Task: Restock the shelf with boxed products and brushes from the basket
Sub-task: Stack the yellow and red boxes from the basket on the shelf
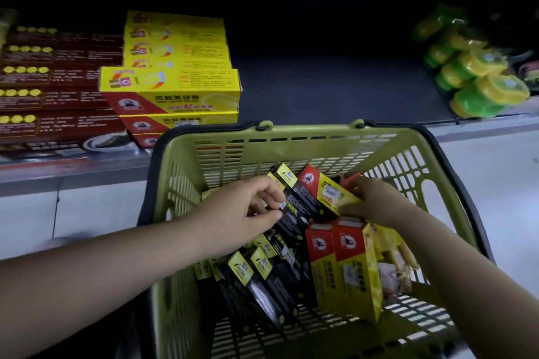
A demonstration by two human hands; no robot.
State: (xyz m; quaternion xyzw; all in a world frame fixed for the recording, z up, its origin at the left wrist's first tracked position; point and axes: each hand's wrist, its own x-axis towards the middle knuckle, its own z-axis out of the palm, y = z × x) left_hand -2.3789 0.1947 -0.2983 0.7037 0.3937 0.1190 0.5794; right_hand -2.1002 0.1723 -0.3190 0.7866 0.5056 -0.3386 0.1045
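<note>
While in the basket (291, 132): left hand (242, 213) tight round black box (300, 207), right hand (374, 201) round yellow box (329, 190).

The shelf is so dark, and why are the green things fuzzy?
Head view: little light reaches the back of the shelf, so it goes black; the green and yellow packs sit at the wide lens's edge, blurred; the basket is brighter, sharper.

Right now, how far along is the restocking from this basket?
Partly done. Already shelved: stacked yellow boxes on the shelf. In hand: left hand pinches a black box, right hand grips a red-yellow box, both inside the basket. Left: many more boxes in it.
</note>
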